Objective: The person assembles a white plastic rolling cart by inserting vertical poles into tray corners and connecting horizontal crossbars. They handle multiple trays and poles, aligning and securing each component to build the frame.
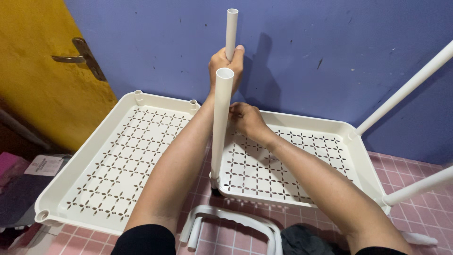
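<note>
White plastic tubes are what the hands work on, and the nearest one, a smooth round pole (pixel 221 123), stands upright from a socket at the front corner of the right-hand cream plastic tray with a cut-out star pattern (pixel 292 163). Closer still, at the bottom edge, a curved white plastic handle piece (pixel 236 222) lies on the pink tiled floor (pixel 410 172), partly cut off. Both trays rest on that floor; the left cream perforated tray (pixel 118 156) sits just beside the right one.

Behind the near pole, the right hand (pixel 247 120) rests at the back rim of the right tray, its fingers curled, though what they pinch is hidden by the pole. Farther back, the left hand (pixel 226 63) is closed around a second thin white tube (pixel 231 28), which stands upright against the blue wall (pixel 306 47).

Such tubes look light, hollow and stiff but slick, so a full wrap near the lower end would likely steady them best. Two more white poles (pixel 406 89) run off the right edge, their ends unseen. A yellow door with a metal lever (pixel 80 56) stands far left.
</note>
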